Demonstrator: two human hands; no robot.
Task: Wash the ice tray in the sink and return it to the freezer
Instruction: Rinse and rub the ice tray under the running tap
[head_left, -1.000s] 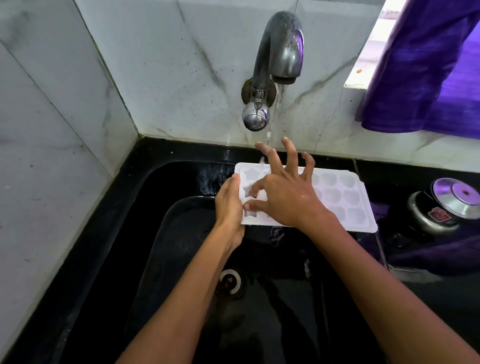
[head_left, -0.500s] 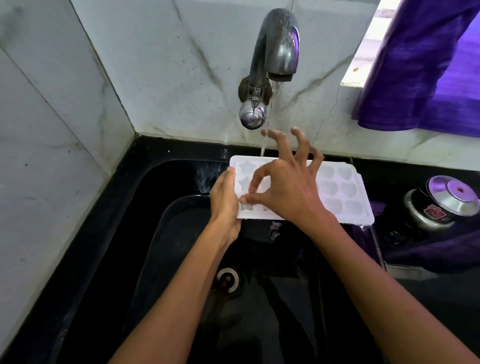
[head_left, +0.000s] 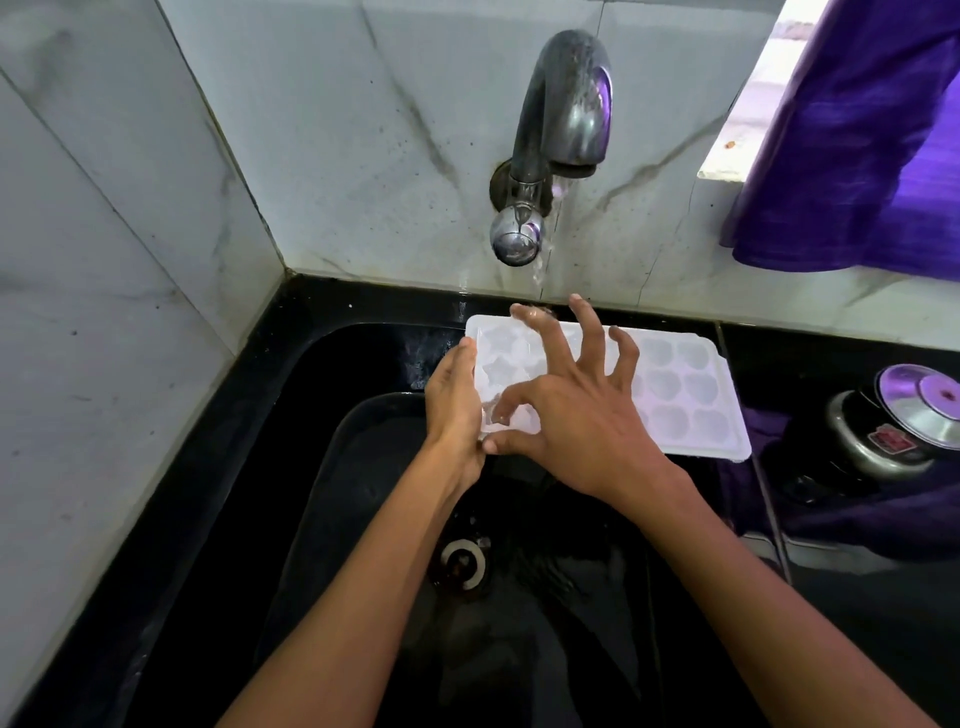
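Fingers of the right hand (head_left: 582, 421) spread and arch over the white plastic ice tray (head_left: 675, 395), index fingertip pressing a star-shaped cell; the left hand (head_left: 454, 400) grips its left edge. The tray sits over the black sink (head_left: 208, 519), below the running steel tap (head_left: 561, 119).

Middle of the ice tray (head_left: 685, 384) hidden under the right hand (head_left: 582, 415). Left hand (head_left: 454, 410) seen edge-on at the tray's left end, its fingers out of sight behind it. Both forearms cut off by the bottom edge. Purple cloth (head_left: 857, 145) cut off at the top and right. Red label on the metal pot (head_left: 893, 436) too small to read.
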